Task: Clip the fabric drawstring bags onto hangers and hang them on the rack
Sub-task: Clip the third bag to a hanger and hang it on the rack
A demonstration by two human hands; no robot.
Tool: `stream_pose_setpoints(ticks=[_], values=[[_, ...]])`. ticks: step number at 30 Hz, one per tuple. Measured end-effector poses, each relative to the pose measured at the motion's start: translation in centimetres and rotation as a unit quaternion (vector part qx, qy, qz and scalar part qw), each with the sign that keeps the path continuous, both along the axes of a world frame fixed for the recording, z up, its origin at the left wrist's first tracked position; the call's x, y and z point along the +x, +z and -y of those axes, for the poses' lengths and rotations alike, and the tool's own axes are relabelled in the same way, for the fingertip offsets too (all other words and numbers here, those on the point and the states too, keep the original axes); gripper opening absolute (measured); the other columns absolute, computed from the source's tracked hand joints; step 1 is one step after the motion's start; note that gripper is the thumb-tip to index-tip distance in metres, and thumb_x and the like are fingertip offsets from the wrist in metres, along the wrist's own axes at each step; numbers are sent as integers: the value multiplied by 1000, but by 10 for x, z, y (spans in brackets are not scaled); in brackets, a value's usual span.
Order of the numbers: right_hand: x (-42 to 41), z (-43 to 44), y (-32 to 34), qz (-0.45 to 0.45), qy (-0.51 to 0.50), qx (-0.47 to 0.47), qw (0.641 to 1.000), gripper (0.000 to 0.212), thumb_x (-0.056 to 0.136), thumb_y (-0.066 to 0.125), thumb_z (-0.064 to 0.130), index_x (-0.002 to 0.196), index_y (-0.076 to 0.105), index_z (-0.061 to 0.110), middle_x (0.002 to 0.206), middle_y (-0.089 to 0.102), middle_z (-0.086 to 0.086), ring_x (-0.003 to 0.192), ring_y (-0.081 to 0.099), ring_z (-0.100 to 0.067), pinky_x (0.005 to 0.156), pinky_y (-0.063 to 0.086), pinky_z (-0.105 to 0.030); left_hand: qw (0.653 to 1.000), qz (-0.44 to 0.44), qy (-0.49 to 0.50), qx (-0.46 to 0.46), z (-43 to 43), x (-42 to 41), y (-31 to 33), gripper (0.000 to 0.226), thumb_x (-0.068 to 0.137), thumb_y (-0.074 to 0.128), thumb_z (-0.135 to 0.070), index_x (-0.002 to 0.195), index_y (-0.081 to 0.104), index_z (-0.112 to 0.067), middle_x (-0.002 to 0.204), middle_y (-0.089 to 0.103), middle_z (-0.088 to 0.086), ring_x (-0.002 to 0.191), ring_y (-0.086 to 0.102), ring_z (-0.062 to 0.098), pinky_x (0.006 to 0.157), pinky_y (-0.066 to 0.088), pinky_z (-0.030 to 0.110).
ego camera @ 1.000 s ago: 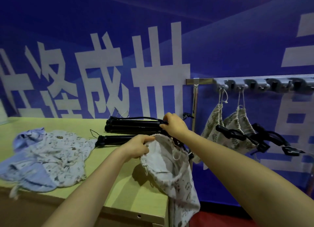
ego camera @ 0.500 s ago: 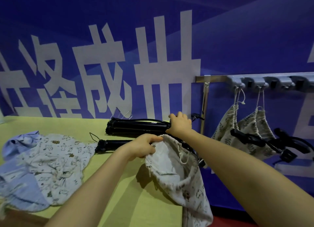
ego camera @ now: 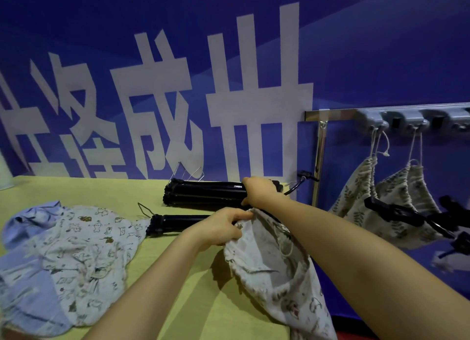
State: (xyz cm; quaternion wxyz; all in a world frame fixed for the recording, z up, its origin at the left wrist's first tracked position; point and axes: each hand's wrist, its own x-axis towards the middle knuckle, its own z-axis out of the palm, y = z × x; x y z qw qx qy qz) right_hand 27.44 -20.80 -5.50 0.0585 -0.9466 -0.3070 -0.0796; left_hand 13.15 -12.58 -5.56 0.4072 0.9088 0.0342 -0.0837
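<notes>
Both forearms bare to frame edge; no sleeves, gloves, watch or rings visible. Left hand (ego camera: pixel 216 229) and right hand (ego camera: pixel 259 190) uncovered.

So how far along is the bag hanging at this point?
Done: two leaf-print bags hang from the rack. In hand: the left hand grips the rim of an open printed bag at the table edge, while the right hand reaches the stack of black hangers. Left: a pile of bags on the table.
</notes>
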Motion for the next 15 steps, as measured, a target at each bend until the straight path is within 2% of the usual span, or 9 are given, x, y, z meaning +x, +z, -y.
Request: stream_pose_setpoints(ticks=[2,6,8,10,12,14,15], values=[[0,2,-2,12,-2,18,1000,42,85,67,31,118,51,11,111,60,-9,97,59,-28,76,47,-37,1000,-1,0,5,1,3,2,69,81,41,11,135,47,-32,110,60,-10,62,46,16,45,31,22],[-3,10,2,82,7,41,996,39,87,65,30,118,51,11,113,59,-9,100,59,-29,83,43,-38,1000,9,8,-3,1,5,3,68,79,43,9,136,48,-29,131,55,-2,76,49,24,54,35,30],[-6,17,8,118,8,58,991,36,88,64,28,117,50,11,113,59,-8,101,59,-29,83,41,-37,1000,16,16,-12,2,4,2,67,79,43,9,135,49,-27,131,56,3,72,48,24,53,34,31],[-9,25,16,152,5,84,985,35,88,64,26,118,51,13,113,59,-7,102,58,-29,87,39,-37,999,25,40,-22,6,0,4,62,81,44,9,133,52,-24,116,64,7,57,45,19,44,30,23],[-12,35,24,180,6,110,978,35,87,65,25,118,51,16,113,60,-5,104,57,-27,95,36,-37,996,32,73,-50,10,-2,7,50,85,46,6,124,58,-23,89,66,6,45,44,10,38,31,18],[-17,51,32,205,11,133,970,34,86,66,26,117,52,18,112,60,-3,104,56,-26,99,33,-37,986,42,125,-104,16,-4,10,27,89,53,-10,110,66,-21,76,62,3,45,50,7,41,35,16],[-19,59,35,214,12,142,967,35,86,66,26,117,52,19,111,59,-2,104,56,-25,100,32,-37,977,47,151,-143,20,-5,12,21,89,59,-25,106,69,-18,75,62,3,49,52,9,45,37,19]])
